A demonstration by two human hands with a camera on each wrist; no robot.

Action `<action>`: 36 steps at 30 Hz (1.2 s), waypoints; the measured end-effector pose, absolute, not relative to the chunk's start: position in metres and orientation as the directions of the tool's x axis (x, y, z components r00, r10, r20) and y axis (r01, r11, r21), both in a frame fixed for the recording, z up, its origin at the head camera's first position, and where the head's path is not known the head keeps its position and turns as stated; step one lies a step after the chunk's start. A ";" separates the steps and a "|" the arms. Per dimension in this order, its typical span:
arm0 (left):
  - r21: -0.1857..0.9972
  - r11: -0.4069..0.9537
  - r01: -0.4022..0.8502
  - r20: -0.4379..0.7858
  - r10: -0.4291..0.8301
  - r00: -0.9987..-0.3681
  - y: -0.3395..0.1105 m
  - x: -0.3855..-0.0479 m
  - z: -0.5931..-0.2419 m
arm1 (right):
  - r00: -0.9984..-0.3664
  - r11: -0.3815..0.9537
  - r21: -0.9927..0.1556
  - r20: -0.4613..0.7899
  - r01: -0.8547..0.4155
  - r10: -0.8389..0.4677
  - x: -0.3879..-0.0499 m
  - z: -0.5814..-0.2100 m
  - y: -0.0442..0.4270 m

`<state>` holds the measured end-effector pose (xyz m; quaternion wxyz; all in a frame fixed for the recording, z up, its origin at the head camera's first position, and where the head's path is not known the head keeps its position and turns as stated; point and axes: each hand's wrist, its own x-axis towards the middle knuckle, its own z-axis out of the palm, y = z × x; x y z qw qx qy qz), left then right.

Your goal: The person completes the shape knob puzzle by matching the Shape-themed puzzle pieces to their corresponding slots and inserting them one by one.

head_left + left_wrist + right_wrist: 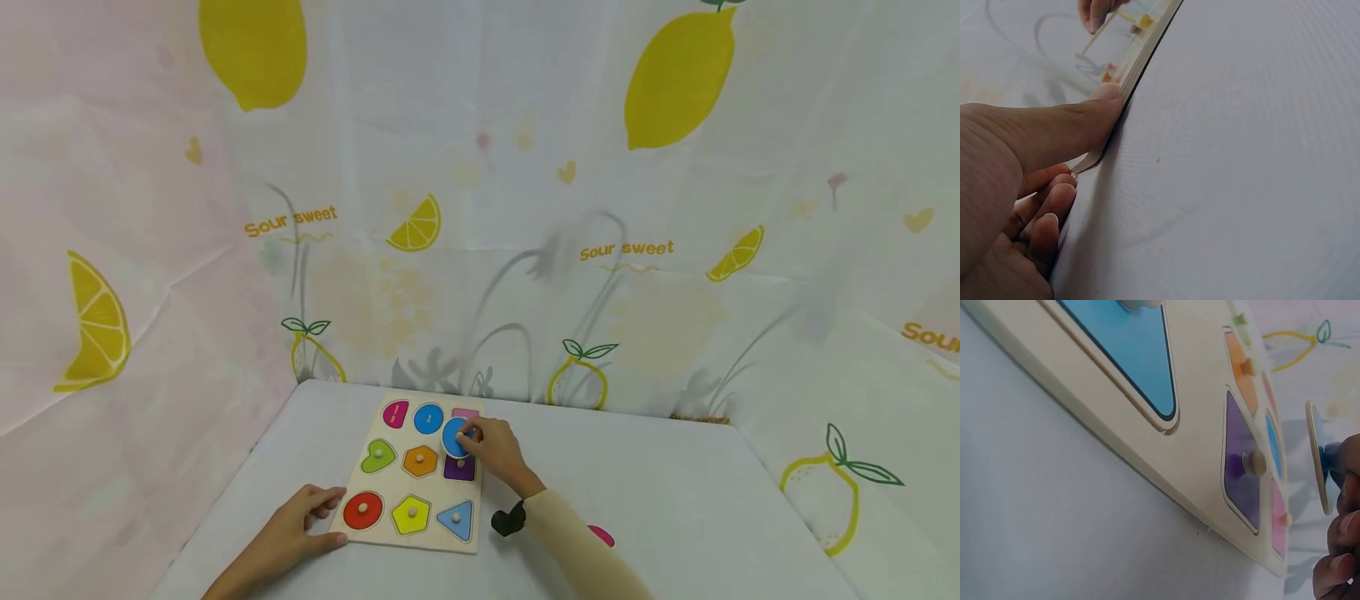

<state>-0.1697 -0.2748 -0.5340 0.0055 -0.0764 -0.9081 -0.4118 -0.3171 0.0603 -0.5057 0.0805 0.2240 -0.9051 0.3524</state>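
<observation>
A wooden knob puzzle board (382, 479) lies on the table with coloured shape pieces in it. My left hand (296, 525) holds its near left corner, thumb on the near edge and fingers along the left side. My right hand (497, 450) pinches the knob of a blue round piece (452, 437). In the right wrist view that piece (1317, 459) is raised off the board and tilted. Beneath it, the purple square (459, 469) and pink piece (465, 413) are partly hidden. A blue round space (428, 418) and a pink half-round space (395, 414) show no knobs.
A pink piece (602, 535) lies on the white table (652, 500), partly hidden behind the right sleeve (573, 533). A black item (508, 520) sits by the right wrist. Lemon-printed cloth (480, 208) hangs behind the table and at its sides.
</observation>
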 end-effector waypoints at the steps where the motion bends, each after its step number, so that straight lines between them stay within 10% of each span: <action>1: 0.747 0.650 0.142 0.071 0.134 -0.988 -0.275 -0.170 -0.534 | -0.889 0.652 -0.604 0.298 -0.458 -0.348 -0.317 -0.506 0.059; 36: 0.764 0.627 0.151 0.074 0.147 -0.986 -0.277 -0.169 -0.537 | -0.879 0.652 -0.590 0.300 -0.477 -0.371 -0.323 -0.514 0.017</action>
